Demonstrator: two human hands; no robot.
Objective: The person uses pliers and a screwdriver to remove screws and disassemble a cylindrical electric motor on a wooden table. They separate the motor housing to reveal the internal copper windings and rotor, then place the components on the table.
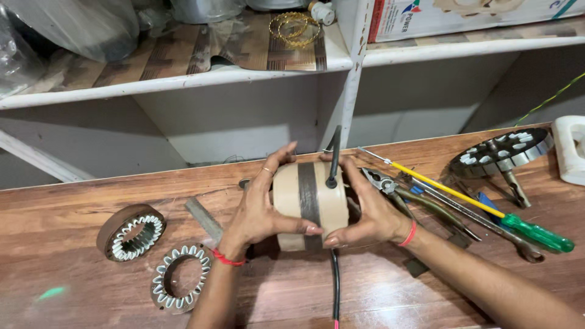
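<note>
Both my hands clasp a cream-coloured round motor housing (317, 201) with a dark metal band around its middle, held just above the wooden bench. My left hand (259, 207) grips its left side, thumb under the front. My right hand (368, 210) grips its right side. A black cable (334, 283) hangs from the housing toward me, and a black sleeve (334, 155) sticks up from its top. Each wrist wears a red thread.
Two wound stator rings (131, 231) (180, 277) lie at the left with a flat metal bar (204, 219). Pliers (390, 186), a green-handled screwdriver (487, 213) and a spanner lie at the right, beside a rotor on a shaft (503, 152). White shelves stand behind the wooden bench (61, 207).
</note>
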